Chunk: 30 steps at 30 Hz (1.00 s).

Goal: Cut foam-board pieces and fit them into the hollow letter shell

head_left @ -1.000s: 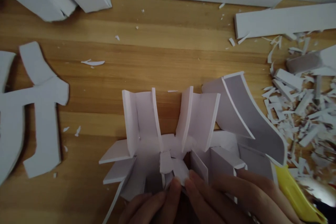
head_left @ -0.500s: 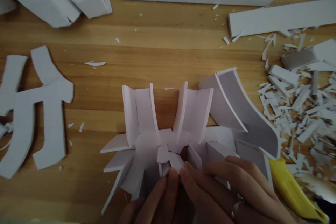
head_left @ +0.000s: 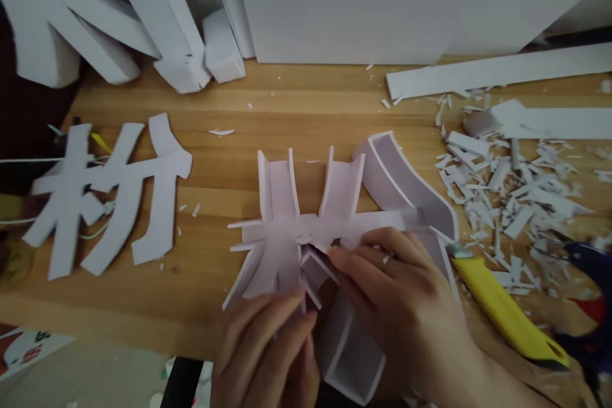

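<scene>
A hollow white foam-board character [head_left: 280,248] with thin upright side walls lies open side up on the wooden table, over the table's near edge. My right hand [head_left: 401,293], a ring on one finger, pinches a wall of it near the middle, beside a small angled strip [head_left: 318,268]. My left hand [head_left: 268,347] is curled at the near left part, thumb and forefinger on either side of a short wall; the exact contact is partly hidden by the fingers. A yellow utility knife [head_left: 507,312] lies right of my right hand.
A flat white cut-out character [head_left: 157,185] lies at left. Paper scraps [head_left: 507,191] are heaped at right, near dark blue scissor-like handles [head_left: 588,280]. Long white strips [head_left: 497,70] lie behind them. Larger white letters [head_left: 109,19] and a board [head_left: 354,19] stand at the back.
The view has shifted, showing more on the left and at the back. My hands have moved apart; the left has drawn back from the middle of the foam-board character while the right stays there.
</scene>
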{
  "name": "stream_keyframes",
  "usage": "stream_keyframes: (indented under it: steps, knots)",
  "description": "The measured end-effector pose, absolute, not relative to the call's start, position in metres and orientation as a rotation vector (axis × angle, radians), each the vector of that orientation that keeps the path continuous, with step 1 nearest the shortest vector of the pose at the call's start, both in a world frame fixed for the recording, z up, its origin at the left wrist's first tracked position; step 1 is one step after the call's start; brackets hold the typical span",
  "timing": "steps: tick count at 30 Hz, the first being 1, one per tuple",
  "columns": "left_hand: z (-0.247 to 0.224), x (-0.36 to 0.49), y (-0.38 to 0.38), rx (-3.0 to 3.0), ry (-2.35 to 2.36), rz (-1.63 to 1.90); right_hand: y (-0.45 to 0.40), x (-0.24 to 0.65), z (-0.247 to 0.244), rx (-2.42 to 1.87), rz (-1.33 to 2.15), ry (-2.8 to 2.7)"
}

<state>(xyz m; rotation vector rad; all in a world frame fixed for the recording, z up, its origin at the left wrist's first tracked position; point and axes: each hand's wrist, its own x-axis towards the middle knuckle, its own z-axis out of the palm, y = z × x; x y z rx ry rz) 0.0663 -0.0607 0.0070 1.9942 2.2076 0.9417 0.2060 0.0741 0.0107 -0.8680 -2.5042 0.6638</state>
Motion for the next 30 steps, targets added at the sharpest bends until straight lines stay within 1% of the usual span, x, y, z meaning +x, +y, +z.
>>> stream_keyframes:
  steps: [6, 10, 15, 20, 24, 27, 30]
  knots:
    - [-0.004, 0.059, -0.051, 1.994, 2.254, 0.918, 0.079, 0.208, 0.007, -0.763, 0.771, -2.458]
    - [-0.005, 0.056, -0.032, 1.917, 2.297, 0.914, 0.082, 0.208, 0.006, -0.723, 0.753, -2.515]
    - [0.000, 0.052, -0.014, 1.785, 2.198, 0.822, 0.088, 0.206, 0.013, -0.730, 0.827, -2.607]
    - [0.002, 0.053, -0.011, 1.658, 2.209, 0.901, 0.086, 0.205, 0.015, -0.795, 0.925, -2.429]
    - [0.000, 0.049, -0.013, 1.757, 2.198, 0.893, 0.081, 0.206, 0.014, -0.914, 0.864, -2.366]
    - [0.001, 0.046, -0.014, 1.791, 2.185, 0.815, 0.079, 0.210, 0.012, -0.907, 0.827, -2.420]
    - [0.003, 0.048, -0.012, 1.769, 2.200, 0.781, 0.078, 0.213, 0.008, -0.912, 0.713, -2.479]
